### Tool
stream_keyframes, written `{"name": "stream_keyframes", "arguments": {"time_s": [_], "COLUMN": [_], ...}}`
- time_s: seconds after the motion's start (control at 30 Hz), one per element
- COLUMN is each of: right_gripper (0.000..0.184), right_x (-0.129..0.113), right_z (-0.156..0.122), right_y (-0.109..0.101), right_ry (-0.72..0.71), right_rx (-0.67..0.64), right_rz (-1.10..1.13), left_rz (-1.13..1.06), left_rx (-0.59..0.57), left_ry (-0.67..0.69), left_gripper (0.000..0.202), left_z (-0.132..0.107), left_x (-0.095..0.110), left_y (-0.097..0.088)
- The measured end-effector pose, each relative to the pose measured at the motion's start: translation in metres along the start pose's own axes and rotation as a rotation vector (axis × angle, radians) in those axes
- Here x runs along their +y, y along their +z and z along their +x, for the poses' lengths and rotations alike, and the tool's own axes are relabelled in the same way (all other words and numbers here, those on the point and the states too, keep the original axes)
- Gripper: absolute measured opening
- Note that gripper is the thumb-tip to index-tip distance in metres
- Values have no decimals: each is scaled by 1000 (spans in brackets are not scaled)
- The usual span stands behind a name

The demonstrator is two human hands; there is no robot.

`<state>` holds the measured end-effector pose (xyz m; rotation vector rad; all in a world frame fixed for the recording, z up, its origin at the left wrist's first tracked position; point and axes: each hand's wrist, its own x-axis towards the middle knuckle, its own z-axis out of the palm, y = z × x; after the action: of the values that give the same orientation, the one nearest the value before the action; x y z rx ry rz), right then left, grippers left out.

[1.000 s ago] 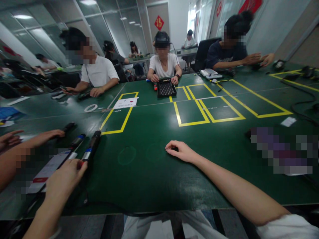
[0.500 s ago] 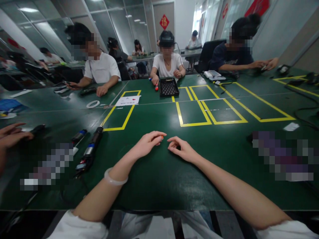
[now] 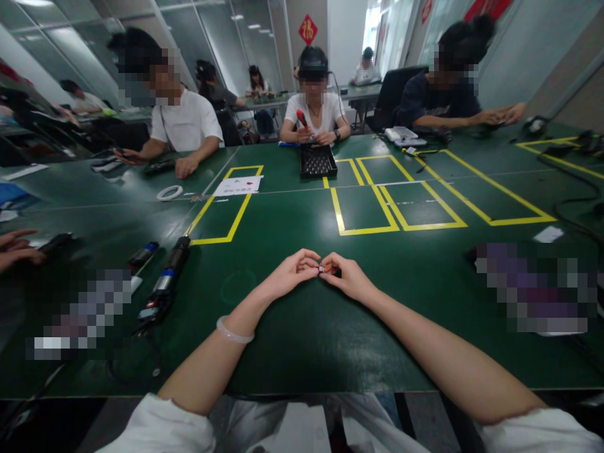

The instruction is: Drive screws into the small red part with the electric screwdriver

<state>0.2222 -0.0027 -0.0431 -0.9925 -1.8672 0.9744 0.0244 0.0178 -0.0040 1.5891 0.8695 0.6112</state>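
Note:
A small orange-and-silver part sits between the fingertips of both hands, just above the green table. My left hand pinches it from the left, fingers curled and thumb pressed in. From the right, my right hand closes thumb and fingertips on the same part. Its exact kind is too small to make out, and the fingers cover some of it. A pale bracelet circles my left wrist.
Black electric screwdrivers with blue bands lie to the left. Yellow tape outlines and a paper sheet are ahead. Across the table, a person in white holds a red-tipped tool over a black tray. Another person's hand is at far left.
My hands have come together, and my right fingers now meet the small part that was in my left hand. The person opposite has raised the red-tipped tool.

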Motion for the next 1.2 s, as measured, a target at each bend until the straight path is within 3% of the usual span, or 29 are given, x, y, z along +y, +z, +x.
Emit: {"name": "stream_keyframes", "arguments": {"time_s": [0.2,0.4,0.6,0.93,1.07,1.2], "right_gripper": [18,11,18,15,15,15], "right_x": [0,-4,-2,0,0,0], "right_z": [0,1,2,2,2,2], "right_y": [-2,-4,-4,-4,-5,-5], "right_ry": [6,53,97,39,52,62], "right_rx": [4,-16,-18,-10,-9,-31], "right_rz": [-38,38,134,83,68,69], "left_rz": [121,108,335,453,625,902], "left_rx": [38,2,81,96,178,328], "left_ry": [68,56,160,131,124,-9], "left_gripper": [27,29,24,27,35,45], "left_z": [1,0,-3,-6,-21,-59], "left_x": [-5,-7,1,10,28,28], "left_y": [0,0,7,3,-17,-65]}}
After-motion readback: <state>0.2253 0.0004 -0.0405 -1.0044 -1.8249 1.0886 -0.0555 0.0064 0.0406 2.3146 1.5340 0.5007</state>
